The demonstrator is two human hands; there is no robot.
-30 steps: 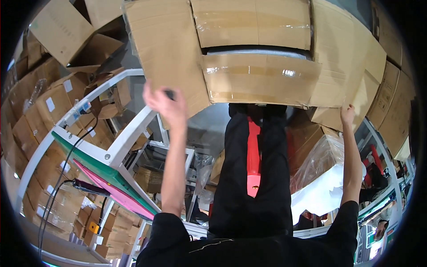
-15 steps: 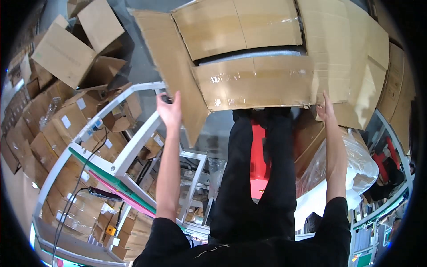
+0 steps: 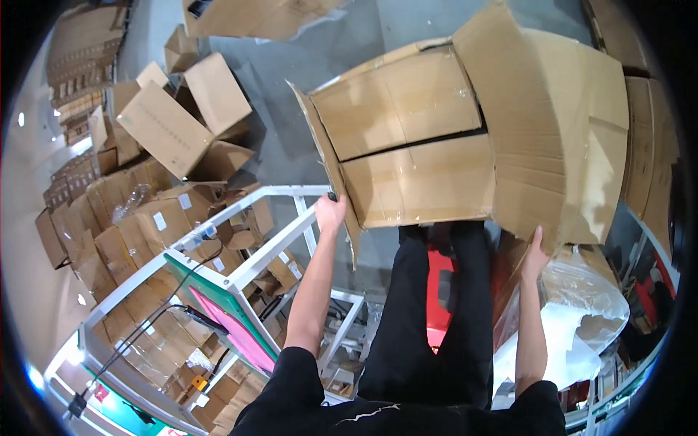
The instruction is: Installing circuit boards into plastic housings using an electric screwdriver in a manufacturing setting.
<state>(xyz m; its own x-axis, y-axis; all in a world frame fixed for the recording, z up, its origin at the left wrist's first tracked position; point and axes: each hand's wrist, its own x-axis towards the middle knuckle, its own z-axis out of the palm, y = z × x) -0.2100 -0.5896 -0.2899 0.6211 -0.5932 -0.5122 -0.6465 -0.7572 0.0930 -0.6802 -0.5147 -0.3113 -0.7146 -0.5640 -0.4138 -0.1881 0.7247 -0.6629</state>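
Observation:
A large cardboard box (image 3: 418, 178) stands in front of me. Its near and far flaps lie folded inward, with a narrow dark gap between them. My right hand (image 3: 535, 260) grips the lower edge of the raised right flap (image 3: 520, 123), thumb on the near side. The left flap (image 3: 327, 156) stands steeply up, seen nearly edge-on. Against its outer side is my left hand (image 3: 331, 212), closed, with a small dark thing showing at its top. Its fingers are partly hidden, and I cannot make out what that dark thing is.
A white metal frame (image 3: 273, 251) with green and pink panels stands close by my left arm. Cardboard boxes (image 3: 163, 131) pile up at the left. Clear plastic wrap (image 3: 582, 291) bulges beside my right forearm. Something red (image 3: 438, 291) shows between my legs.
The near and far flaps have come down flatter, narrowing the gap. The right flap has swung up and inward with my right hand. The left flap stands steeper. The view has shifted.

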